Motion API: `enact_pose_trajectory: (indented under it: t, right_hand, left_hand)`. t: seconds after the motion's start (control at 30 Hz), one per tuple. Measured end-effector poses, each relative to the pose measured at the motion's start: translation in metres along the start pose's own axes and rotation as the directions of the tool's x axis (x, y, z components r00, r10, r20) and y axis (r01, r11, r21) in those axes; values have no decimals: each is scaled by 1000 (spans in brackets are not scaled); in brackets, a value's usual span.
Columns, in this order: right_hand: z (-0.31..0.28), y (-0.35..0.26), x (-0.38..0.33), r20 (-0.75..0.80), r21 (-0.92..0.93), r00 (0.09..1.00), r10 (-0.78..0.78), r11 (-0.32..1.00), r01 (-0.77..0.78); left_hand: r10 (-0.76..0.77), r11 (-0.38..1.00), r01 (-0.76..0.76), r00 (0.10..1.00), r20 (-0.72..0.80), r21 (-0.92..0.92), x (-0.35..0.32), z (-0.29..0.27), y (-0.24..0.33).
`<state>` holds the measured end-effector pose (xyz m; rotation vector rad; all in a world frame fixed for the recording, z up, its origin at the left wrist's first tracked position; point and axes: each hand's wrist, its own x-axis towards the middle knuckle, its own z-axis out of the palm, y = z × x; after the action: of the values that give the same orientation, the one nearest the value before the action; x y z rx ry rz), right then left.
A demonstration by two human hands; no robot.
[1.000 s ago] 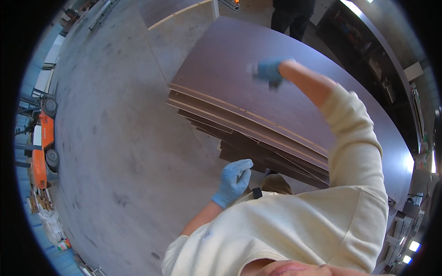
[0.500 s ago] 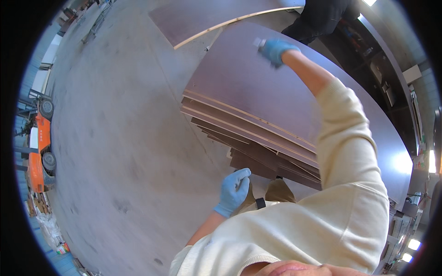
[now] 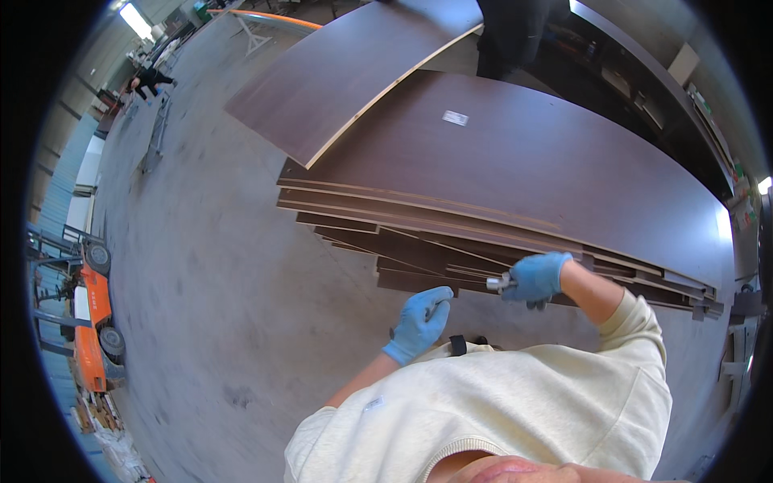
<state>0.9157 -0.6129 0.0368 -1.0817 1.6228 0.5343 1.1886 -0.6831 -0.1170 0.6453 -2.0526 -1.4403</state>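
Our right hand (image 3: 535, 278) is gripping a small metal tool (image 3: 498, 283) with closed fingers beside the stacked boards (image 3: 515, 177); our left hand (image 3: 419, 322) is hanging half-curled, holding nothing.

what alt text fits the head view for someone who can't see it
Seen from above, a person in blue gloves stands at a stack of dark brown boards; the right hand grips a small metal tool at the stack's edge, and the left hand hangs free. Another board is lifted beyond, above a grey floor.
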Motion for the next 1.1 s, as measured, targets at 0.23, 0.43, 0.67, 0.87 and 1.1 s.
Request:
enact_pose_trajectory:
  t: [0.23,0.43,0.67,0.87,1.1]
  right_hand:
    - [247,140,-9,75,412,971,229,879,-239]
    - [406,173,-48,34,552,950,309,787,-276]
    - [509,140,-54,-28,939,933,360,330,-99]
    - [538,130,-56,-190,960,961,202,242,139]
    - [557,169,-71,-289,924,928,235,323,206]
  left_hand:
    - [162,984,-170,978,130,56,-66,100,65]
    - [206,976,-215,868,452,-32,-117,162,103]
    - [175,982,-180,717,675,-64,-174,182,100]
    - [-56,998,63,729,682,15,-229,190,102]
    - [-127,991,119,636,761,66,-251,249,118]
